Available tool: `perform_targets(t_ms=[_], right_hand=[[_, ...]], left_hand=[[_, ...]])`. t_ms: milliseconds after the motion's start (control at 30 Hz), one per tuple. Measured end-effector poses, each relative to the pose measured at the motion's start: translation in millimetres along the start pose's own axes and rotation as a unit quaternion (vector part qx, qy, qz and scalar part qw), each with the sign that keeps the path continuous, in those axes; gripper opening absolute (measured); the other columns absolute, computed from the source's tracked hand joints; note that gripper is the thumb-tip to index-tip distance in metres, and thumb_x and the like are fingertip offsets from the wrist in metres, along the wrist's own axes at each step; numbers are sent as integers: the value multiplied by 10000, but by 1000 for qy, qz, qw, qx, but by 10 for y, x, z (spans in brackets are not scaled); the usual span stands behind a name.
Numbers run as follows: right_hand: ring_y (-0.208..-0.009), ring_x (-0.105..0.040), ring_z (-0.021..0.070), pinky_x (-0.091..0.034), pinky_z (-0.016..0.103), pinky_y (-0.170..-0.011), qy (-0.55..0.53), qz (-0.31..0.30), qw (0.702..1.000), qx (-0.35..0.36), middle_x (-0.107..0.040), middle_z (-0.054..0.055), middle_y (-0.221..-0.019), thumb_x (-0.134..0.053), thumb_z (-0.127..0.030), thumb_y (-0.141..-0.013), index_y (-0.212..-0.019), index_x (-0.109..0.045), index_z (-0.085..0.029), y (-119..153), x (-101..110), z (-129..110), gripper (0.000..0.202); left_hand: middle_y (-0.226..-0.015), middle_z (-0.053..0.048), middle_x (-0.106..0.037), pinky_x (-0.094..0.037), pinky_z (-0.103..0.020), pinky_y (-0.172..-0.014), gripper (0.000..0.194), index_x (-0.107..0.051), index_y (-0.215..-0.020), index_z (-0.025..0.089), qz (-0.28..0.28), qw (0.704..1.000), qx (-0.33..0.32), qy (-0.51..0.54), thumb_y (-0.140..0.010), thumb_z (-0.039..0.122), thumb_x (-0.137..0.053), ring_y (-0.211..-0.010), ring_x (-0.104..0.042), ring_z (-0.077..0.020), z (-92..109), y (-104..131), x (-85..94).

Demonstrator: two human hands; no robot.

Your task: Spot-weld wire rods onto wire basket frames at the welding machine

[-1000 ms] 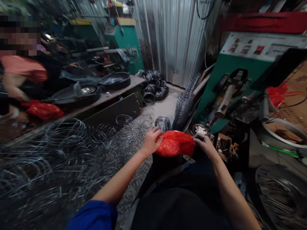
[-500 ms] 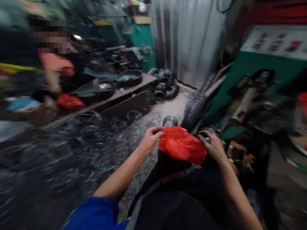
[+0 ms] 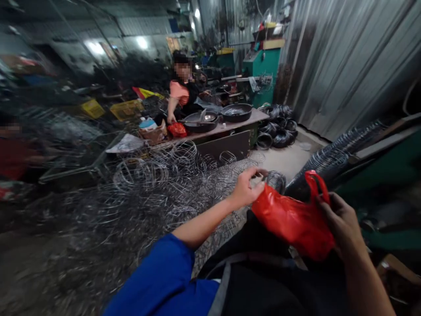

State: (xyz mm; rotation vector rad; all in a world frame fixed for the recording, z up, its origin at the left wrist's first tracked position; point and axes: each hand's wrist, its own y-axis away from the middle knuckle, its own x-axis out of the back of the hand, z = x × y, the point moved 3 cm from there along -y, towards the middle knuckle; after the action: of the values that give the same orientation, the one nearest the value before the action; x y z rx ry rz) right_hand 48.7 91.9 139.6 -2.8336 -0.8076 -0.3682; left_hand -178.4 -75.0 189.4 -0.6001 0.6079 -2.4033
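Observation:
A red plastic bag (image 3: 291,221) is stretched between my two hands above my lap. My left hand (image 3: 248,188) pinches its left end between thumb and fingers. At the other end my right hand (image 3: 342,221) grips the bag near a handle loop that sticks up. What the bag contains, if anything, is hidden. Just behind my left hand stands a coil of wire (image 3: 276,181).
Tangled wire rings (image 3: 148,175) cover the floor at left. Beyond them a co-worker (image 3: 180,94) sits at a low bench (image 3: 259,115) with round dark pans (image 3: 236,112) and another red bag (image 3: 177,129). Wire coils (image 3: 278,125) lie by the metal wall; a long wire bundle (image 3: 335,151) leans at right.
My view has swung left, bringing the co-worker and bench nearer the middle. The red bag now hangs longer between my hands, and its handle loop shows at the right.

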Motion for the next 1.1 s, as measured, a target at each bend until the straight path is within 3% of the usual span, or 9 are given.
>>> perform_targets(t_ms=[100, 167, 333, 433, 567, 833, 967, 1033, 1100], right_hand=[[-674, -505, 181, -397, 279, -585, -21, 46, 997, 62, -573, 2, -743, -695, -509, -831, -840, -600, -250, 121, 23, -311, 275], [-657, -470, 164, -372, 272, -586, -35, 70, 992, 99, -542, -11, -719, -689, -480, -852, -817, -575, -243, 193, 27, -442, 266], [-639, -436, 143, -353, 258, -584, -20, 150, 982, 114, -498, -29, -709, -680, -436, -893, -809, -553, -236, 429, 199, -391, 252], [-669, -471, 148, -385, 255, -607, -65, 175, 978, 93, -538, -20, -750, -691, -434, -887, -829, -571, -236, 555, 358, -233, 239], [-701, -516, 153, -424, 252, -645, -131, 183, 972, 62, -585, -12, -788, -722, -428, -862, -862, -623, -237, 629, 476, -160, 215], [-677, -581, 139, -484, 238, -637, -260, 159, 951, 47, -635, -24, -749, -776, -353, -799, -871, -689, -235, 677, 544, -378, 163], [-727, -648, 160, -533, 264, -661, -310, 129, 941, 29, -708, 9, -814, -764, -317, -768, -843, -737, -226, 745, 574, -513, 121], [-648, -630, 147, -499, 241, -551, -288, 114, 951, 21, -716, 12, -786, -758, -331, -789, -944, -765, -233, 789, 551, -582, 184], [-527, -561, 119, -430, 226, -448, -242, 107, 964, 19, -720, 4, -772, -735, -357, -832, -1073, -759, -253, 833, 512, -607, 264]], left_hand=[[-1142, -112, -711, -459, -421, -1009, 410, -629, -1207, 163, -55, 951, -281, -119, -799, 190, -605, -1101, -638, -259, 540, 83, -136], [-1213, -109, -707, -402, -455, -1080, 438, -613, -1266, 178, -130, 901, -371, -183, -830, 220, -599, -1184, -617, -280, 655, 116, -275], [-1116, -168, -722, -354, -586, -1042, 405, -655, -1214, 95, -297, 842, -298, -339, -870, 280, -551, -961, -663, -316, 245, 103, -523], [-1094, -155, -712, -400, -538, -954, 395, -650, -1244, 118, -297, 835, -294, -358, -899, 277, -540, -949, -634, -304, 104, 187, -464], [-1207, -124, -686, -371, -509, -992, 350, -648, -1251, 176, -231, 842, -349, -340, -923, 245, -547, -1059, -583, -293, 222, 294, -384], [-919, -79, -707, -373, -491, -977, 185, -699, -965, 140, -260, 807, -389, -360, -951, 169, -517, -869, -590, -241, 350, 361, -475], [-1172, -76, -716, -211, -509, -1167, 192, -684, -923, 173, -336, 800, -421, -264, -958, 150, -496, -1180, -585, -257, 512, 564, -374], [-1171, -79, -719, -189, -515, -1182, 210, -678, -919, 181, -391, 791, -409, -233, -968, 171, -474, -1163, -608, -240, 540, 637, -325], [-1135, -95, -720, -270, -545, -1125, 215, -676, -915, 181, -429, 788, -364, -250, -976, 245, -480, -1015, -661, -235, 462, 645, -276]])
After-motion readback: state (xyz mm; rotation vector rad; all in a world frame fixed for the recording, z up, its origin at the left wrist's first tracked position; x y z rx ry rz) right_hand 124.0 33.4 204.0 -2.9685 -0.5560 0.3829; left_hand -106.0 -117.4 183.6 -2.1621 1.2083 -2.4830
